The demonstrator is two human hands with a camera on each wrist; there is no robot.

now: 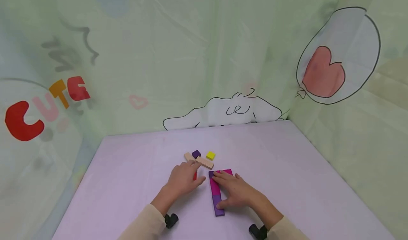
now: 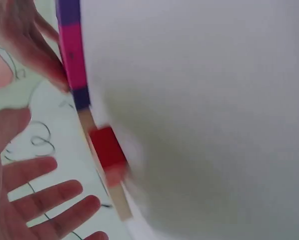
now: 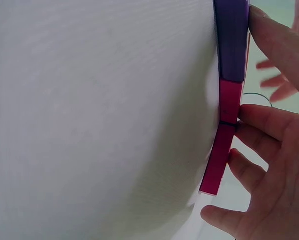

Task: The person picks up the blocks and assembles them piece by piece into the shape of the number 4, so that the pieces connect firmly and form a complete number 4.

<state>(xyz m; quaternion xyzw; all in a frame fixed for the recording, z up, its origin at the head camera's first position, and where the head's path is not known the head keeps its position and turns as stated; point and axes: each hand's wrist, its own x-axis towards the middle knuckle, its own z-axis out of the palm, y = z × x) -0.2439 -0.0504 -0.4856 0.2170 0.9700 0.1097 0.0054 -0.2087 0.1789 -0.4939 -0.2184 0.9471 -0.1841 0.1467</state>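
Purple and magenta wooden blocks form an L-shaped row on the table. A purple block (image 1: 218, 211) is at the near end, a magenta block (image 1: 215, 187) beyond it, and another magenta block (image 1: 228, 171) runs across the far end. My right hand (image 1: 239, 190) rests its fingertips and thumb on the row, fingers spread and fairly straight. The left hand (image 1: 183, 178) hovers just left of the row with spread fingers. In the left wrist view it holds nothing, and a red block (image 2: 108, 150) stands apart from its fingertips; the head view partly hides this block behind the hand.
Beyond the left hand lie a plain wooden block (image 1: 204, 162), a second plain block (image 1: 188, 156), a dark purple block (image 1: 196, 154) and a yellow block (image 1: 210, 155). The pale table (image 1: 127, 183) meets a printed curtain (image 1: 178, 66) at its far edge.
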